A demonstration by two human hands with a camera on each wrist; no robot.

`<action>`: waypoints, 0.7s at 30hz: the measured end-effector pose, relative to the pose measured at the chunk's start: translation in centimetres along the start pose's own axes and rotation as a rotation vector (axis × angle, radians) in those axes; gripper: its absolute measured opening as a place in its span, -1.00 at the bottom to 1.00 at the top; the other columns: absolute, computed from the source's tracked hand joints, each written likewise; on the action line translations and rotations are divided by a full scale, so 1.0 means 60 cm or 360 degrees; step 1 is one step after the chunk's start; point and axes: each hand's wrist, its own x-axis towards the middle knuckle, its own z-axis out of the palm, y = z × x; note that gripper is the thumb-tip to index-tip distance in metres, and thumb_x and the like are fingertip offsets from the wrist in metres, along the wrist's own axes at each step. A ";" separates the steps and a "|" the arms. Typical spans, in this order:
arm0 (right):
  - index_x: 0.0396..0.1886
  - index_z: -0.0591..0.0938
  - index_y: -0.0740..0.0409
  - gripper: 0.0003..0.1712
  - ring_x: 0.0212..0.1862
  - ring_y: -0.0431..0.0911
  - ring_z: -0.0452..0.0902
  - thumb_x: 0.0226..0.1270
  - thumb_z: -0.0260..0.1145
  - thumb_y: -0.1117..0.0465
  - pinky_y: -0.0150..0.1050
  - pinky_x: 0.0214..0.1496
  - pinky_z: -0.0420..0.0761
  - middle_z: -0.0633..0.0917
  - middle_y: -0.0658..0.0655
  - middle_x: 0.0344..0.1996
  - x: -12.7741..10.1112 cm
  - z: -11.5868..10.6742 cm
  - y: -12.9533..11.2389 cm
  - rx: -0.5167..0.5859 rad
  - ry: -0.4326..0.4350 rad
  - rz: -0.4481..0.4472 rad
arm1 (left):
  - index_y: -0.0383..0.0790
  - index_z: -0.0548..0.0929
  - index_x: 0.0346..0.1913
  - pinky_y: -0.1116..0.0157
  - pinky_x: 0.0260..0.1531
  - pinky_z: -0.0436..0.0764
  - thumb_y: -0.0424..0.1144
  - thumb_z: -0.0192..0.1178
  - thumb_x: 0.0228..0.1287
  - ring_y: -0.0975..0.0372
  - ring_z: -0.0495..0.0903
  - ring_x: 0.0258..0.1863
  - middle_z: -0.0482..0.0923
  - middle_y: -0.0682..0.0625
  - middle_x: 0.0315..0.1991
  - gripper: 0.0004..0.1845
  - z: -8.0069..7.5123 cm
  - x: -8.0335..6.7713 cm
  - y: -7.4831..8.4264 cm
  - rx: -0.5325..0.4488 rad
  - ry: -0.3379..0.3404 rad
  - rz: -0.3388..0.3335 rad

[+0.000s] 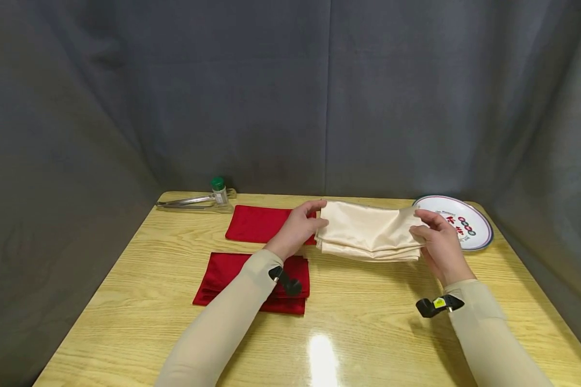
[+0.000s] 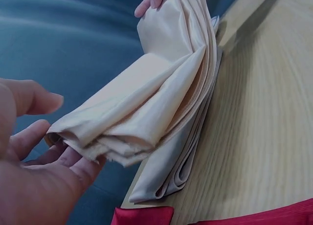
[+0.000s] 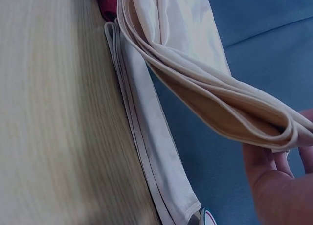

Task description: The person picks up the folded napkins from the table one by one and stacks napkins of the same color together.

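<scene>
A folded cream satin cloth (image 1: 360, 223) is held up off the table between both hands. My left hand (image 1: 292, 231) grips its left end; in the left wrist view the fingers (image 2: 54, 159) curl under the frayed, layered edge while one digit stands a little above it. At the opposite end my right hand (image 1: 442, 244) pinches the cloth, its fingers (image 3: 266, 161) beneath the rounded folds. The cloth sags slightly in the middle. Another folded cream cloth (image 3: 154, 122) lies on the table below, visible in both wrist views; the held cloth hides most of it from the head view.
Two folded red cloths, a far one (image 1: 256, 223) and a nearer layered one (image 1: 222, 274), lie left of centre. Metal tongs (image 1: 188, 202) and a green-capped shaker (image 1: 219, 191) sit at the back left. A white patterned plate (image 1: 481, 236) stands at the back right. Dark curtains surround the table (image 1: 367, 333).
</scene>
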 end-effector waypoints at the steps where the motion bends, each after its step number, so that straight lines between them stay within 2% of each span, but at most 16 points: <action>1: 0.15 0.44 0.20 -0.59 -0.29 -0.23 0.35 0.33 0.21 0.47 -0.50 -0.36 0.46 0.39 0.01 -0.10 0.005 0.001 0.000 -0.0004 0.0001 0.0005 | -0.11 0.45 0.36 0.21 0.21 0.42 -0.29 0.22 0.32 0.06 0.27 0.36 0.36 0.04 0.33 -0.46 0.000 0.005 -0.001 -0.0010 0.0011 -0.0004; 9: 0.27 0.39 0.23 -0.49 -0.24 -0.18 0.31 0.33 0.16 0.48 -0.47 -0.34 0.45 0.34 0.00 -0.05 0.036 0.008 0.003 -0.0109 0.0088 0.0062 | -0.15 0.43 0.37 0.16 0.28 0.34 -0.26 0.15 0.38 0.13 0.29 0.33 0.30 0.04 0.37 -0.49 0.007 0.031 -0.012 -0.0085 0.0058 -0.0050; 18: 0.28 0.41 0.27 -0.43 -0.15 -0.17 0.31 0.26 0.12 0.57 -0.50 -0.31 0.46 0.34 -0.01 -0.02 0.062 0.003 0.020 -0.0115 0.0205 0.0046 | -0.14 0.42 0.38 0.24 0.05 0.40 -0.29 0.15 0.37 0.14 0.36 0.18 0.28 0.05 0.40 -0.47 0.020 0.051 -0.030 -0.0215 0.0088 -0.0133; 21: 0.27 0.42 0.30 -0.42 -0.11 -0.18 0.31 0.23 0.10 0.60 -0.51 -0.29 0.47 0.35 -0.01 -0.03 0.068 -0.001 0.027 -0.0119 0.0245 0.0029 | -0.13 0.41 0.40 0.22 0.10 0.41 -0.30 0.14 0.37 0.14 0.35 0.22 0.27 0.06 0.41 -0.46 0.021 0.055 -0.036 -0.0233 0.0084 -0.0143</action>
